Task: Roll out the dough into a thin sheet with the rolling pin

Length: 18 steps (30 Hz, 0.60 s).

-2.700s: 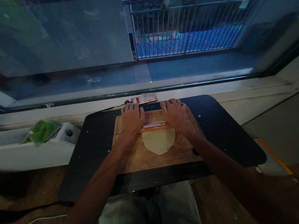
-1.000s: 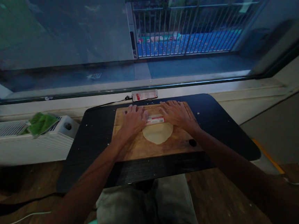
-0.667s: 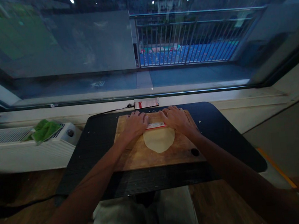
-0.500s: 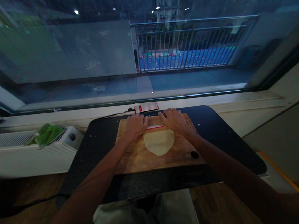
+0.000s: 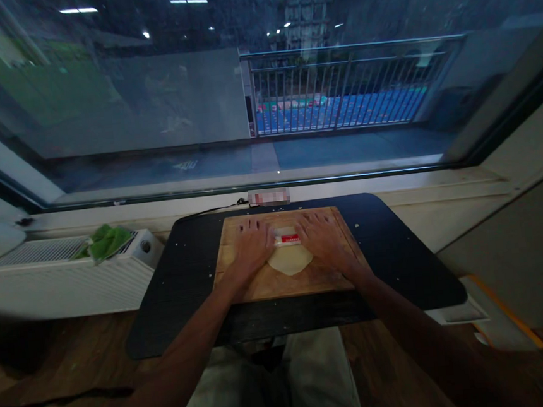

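A pale round sheet of dough (image 5: 290, 262) lies on a wooden board (image 5: 269, 283) on a small black table (image 5: 178, 281). Across the dough's far part rests a white roller with a red label (image 5: 287, 237). My left hand (image 5: 252, 244) presses flat on the roller's left end, fingers stretched forward. My right hand (image 5: 320, 237) presses flat on its right end in the same way. Both palms hide most of the roller.
A phone (image 5: 269, 197) with a cable lies on the sill behind the table. A white heater (image 5: 59, 279) with a green cloth (image 5: 104, 242) stands at the left. A big window fills the far side. My knees are under the table's near edge.
The roller and both hands have moved back toward me over the dough after reaching its far edge. The camera view has lifted a little.
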Available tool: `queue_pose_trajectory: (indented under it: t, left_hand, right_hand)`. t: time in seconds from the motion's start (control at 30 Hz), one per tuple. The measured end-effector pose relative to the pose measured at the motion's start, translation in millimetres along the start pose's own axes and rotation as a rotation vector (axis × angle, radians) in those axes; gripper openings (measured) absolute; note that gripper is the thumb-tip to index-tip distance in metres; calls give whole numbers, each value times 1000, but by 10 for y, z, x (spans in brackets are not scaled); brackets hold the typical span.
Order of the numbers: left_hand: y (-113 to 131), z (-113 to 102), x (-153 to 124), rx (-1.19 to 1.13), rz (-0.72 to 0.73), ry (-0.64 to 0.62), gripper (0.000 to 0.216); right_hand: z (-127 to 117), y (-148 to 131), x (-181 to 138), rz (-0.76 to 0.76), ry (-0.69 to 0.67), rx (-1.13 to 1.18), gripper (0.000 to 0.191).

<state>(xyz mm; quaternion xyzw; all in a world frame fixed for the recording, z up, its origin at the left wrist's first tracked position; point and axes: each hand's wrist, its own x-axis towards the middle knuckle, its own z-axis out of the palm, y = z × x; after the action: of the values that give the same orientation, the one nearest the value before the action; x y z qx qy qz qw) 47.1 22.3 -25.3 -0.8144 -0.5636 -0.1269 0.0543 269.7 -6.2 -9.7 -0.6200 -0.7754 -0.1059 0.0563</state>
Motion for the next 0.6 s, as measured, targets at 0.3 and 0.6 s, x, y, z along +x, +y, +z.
queue_pose_trajectory:
  t: [0.3,0.6]
  left_hand:
    - [32,-66,-484,-24,-8,-71,41]
    - [-69,-142,-288,33,107,-199,40]
  right_hand:
    - [-77,-99,-678,-53,55,-44,36]
    - [112,64,-435,-208,106,-82,34]
